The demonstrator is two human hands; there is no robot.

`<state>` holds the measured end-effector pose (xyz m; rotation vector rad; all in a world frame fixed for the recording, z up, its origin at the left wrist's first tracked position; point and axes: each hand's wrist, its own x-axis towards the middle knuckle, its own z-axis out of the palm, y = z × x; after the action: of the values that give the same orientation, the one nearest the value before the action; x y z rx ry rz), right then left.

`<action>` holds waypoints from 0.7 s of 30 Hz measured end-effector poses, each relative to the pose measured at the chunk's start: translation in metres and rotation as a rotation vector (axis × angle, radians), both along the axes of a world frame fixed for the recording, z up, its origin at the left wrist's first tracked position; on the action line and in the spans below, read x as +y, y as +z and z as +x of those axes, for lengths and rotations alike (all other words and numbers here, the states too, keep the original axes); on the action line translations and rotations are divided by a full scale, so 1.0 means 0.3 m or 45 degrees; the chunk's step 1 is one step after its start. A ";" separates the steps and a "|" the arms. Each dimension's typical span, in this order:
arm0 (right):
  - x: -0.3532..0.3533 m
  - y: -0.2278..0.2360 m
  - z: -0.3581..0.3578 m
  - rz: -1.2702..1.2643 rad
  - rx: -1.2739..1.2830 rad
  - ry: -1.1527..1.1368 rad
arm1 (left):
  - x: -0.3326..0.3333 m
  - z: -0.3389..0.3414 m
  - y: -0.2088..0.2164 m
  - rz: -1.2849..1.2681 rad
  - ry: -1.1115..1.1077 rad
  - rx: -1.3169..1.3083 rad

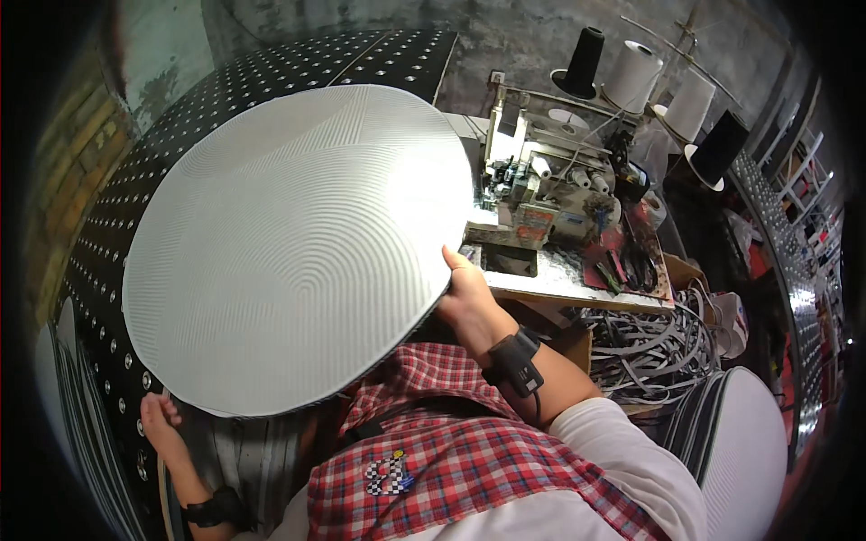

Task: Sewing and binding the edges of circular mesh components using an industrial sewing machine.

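The mat [289, 234] has a finely ridged, cloth-like face, matt except where light glares off it, while the bench [108, 270] looks smooth, dotted with glossy, metal-looking rings. The machine [550, 212] is worn metal with shiny patches, and the thread on the cones [629, 77] looks matt. The apron [451, 433] is soft matt cloth, the wristband [514, 362] resembles matt plastic, and the wall [564, 32] looks rough and blotchy, like bare plaster.
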<state>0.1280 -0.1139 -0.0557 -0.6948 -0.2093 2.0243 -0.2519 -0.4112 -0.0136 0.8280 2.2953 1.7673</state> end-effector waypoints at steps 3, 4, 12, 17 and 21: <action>0.046 0.011 0.051 -0.054 0.052 -0.229 | 0.022 0.013 0.018 -0.467 -0.067 -0.649; 0.060 0.008 0.078 -0.015 0.086 -0.219 | 0.050 0.079 0.060 -0.620 -0.106 -0.756; 0.072 -0.011 0.122 0.107 -0.149 -0.285 | 0.134 -0.083 -0.152 0.370 -0.264 -0.996; 0.086 -0.045 0.143 0.237 -0.337 -0.320 | 0.140 -0.062 -0.155 0.333 -0.179 -0.943; 0.079 -0.041 0.148 0.409 -0.646 -0.351 | 0.145 -0.015 -0.149 0.354 -0.135 -0.994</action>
<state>0.1723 -0.0904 -0.0681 -0.9603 -0.6796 1.4804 -0.2563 -0.3677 -0.0584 0.1989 1.5027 1.9215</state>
